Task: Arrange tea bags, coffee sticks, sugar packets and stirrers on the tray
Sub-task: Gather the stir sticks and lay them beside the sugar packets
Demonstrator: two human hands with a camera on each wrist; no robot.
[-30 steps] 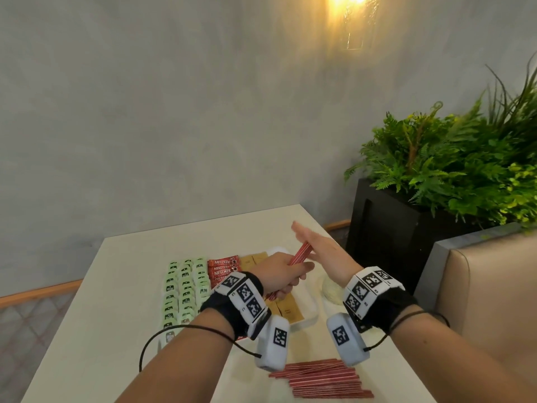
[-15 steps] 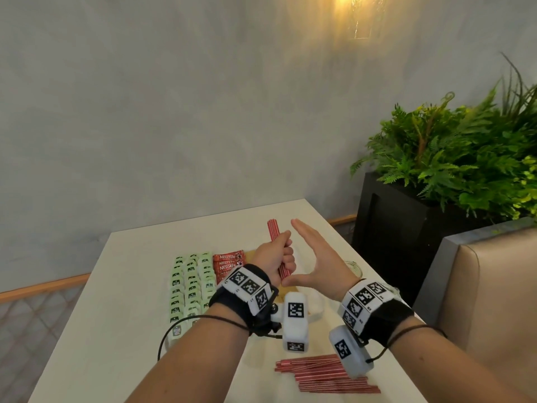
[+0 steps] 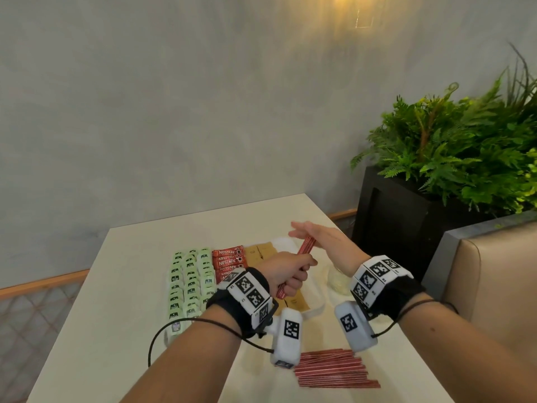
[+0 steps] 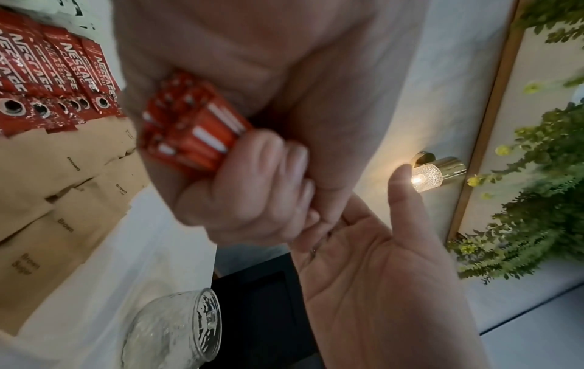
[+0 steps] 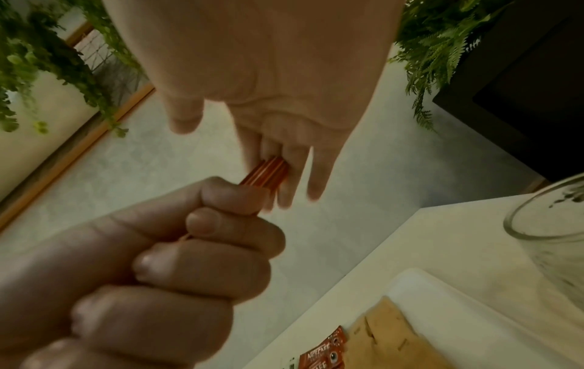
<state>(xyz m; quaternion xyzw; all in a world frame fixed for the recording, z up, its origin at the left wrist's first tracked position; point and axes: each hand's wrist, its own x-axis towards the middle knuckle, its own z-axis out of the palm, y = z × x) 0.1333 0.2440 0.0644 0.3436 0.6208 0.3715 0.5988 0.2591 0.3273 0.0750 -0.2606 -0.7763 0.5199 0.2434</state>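
My left hand grips a bundle of red stirrers in its fist, tilted up and to the right above the tray. My right hand is open, its straight fingers laid against the bundle's upper end. In the left wrist view the bundle's lower end sticks out of the fist. On the white tray lie rows of green tea bags, red coffee sticks and brown sugar packets. Several more stirrers lie loose on the table near me.
An empty glass jar stands on the table just right of the tray, below my right wrist. The white table ends close behind the tray. A black planter with ferns and a beige seat are to the right.
Half a second ago the bundle stood upright with my right hand apart from it. Now my left hand has tilted it right and my right hand's fingers lie against its top end.
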